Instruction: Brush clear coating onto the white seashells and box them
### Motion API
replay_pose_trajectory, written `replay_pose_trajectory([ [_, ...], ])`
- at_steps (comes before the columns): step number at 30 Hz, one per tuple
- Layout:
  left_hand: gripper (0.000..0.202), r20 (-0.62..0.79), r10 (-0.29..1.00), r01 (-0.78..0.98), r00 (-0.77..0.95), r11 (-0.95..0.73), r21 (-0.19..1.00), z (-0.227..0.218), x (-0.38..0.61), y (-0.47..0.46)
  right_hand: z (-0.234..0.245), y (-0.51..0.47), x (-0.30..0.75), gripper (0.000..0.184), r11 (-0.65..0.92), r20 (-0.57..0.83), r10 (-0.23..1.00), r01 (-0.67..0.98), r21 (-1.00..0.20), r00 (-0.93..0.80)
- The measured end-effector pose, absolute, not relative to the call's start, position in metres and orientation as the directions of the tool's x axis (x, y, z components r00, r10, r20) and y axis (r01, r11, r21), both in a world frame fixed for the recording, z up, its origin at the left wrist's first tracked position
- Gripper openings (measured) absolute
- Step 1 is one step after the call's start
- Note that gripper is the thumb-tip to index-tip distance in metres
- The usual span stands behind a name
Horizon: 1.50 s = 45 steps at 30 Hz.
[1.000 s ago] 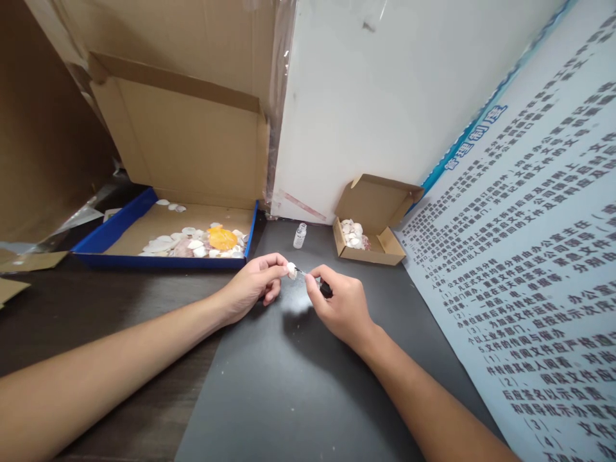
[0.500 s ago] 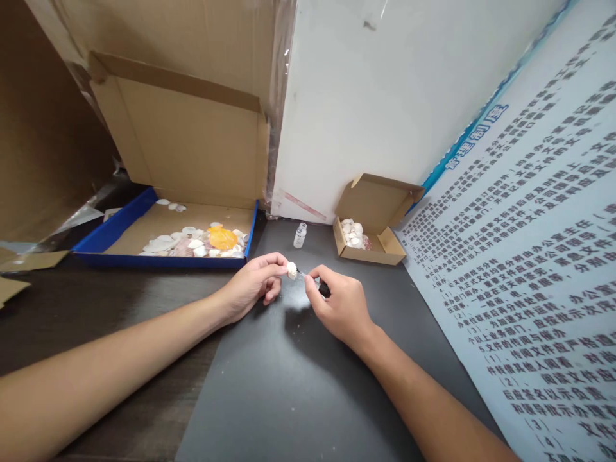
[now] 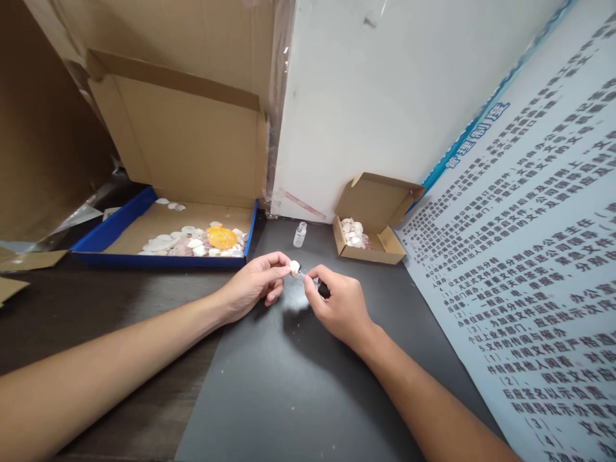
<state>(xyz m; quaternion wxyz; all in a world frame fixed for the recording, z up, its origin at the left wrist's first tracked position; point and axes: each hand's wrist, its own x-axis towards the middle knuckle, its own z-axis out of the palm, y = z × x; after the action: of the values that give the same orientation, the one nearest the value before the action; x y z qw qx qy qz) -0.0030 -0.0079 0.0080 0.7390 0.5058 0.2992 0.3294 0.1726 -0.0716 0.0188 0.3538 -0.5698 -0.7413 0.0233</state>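
Observation:
My left hand (image 3: 255, 285) pinches a small white shell (image 3: 293, 267) between thumb and fingertips, just above a dark mat (image 3: 298, 385). My right hand (image 3: 337, 305) is closed round a thin brush with a black cap (image 3: 323, 290), its tip touching the shell. A small clear glass bottle (image 3: 299, 234) stands open on the mat behind both hands.
A flat blue-edged cardboard box (image 3: 120, 224) with several shells, one orange, lies at the back left, lid raised. A small cardboard box (image 3: 373, 247) holding shells sits at the back right. A printed poster (image 3: 529, 256) leans on the right, a white board (image 3: 385, 96) behind.
The brush tip has moved a little left onto the shell. Both hands stay almost where they were.

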Motion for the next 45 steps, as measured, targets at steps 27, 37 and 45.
replay_pose_trajectory([
  [27,0.021,-0.120,0.785,-0.218,0.608,0.310,0.925,0.0109,-0.0035,-0.0093,0.0194,-0.0718,0.1726,0.023,0.331,0.449,0.886,0.837,-0.436,-0.116],
  [37,0.020,-0.134,0.789,-0.192,0.600,0.304,0.933,0.0124,-0.0028,-0.0098,0.0193,-0.0727,0.1729,0.024,0.329,0.440,0.890,0.833,-0.444,-0.117],
  [45,0.019,-0.138,0.792,-0.192,0.595,0.306,0.932,0.0141,-0.0026,-0.0105,0.0198,-0.0723,0.1730,0.023,0.329,0.439,0.891,0.832,-0.447,-0.117],
])
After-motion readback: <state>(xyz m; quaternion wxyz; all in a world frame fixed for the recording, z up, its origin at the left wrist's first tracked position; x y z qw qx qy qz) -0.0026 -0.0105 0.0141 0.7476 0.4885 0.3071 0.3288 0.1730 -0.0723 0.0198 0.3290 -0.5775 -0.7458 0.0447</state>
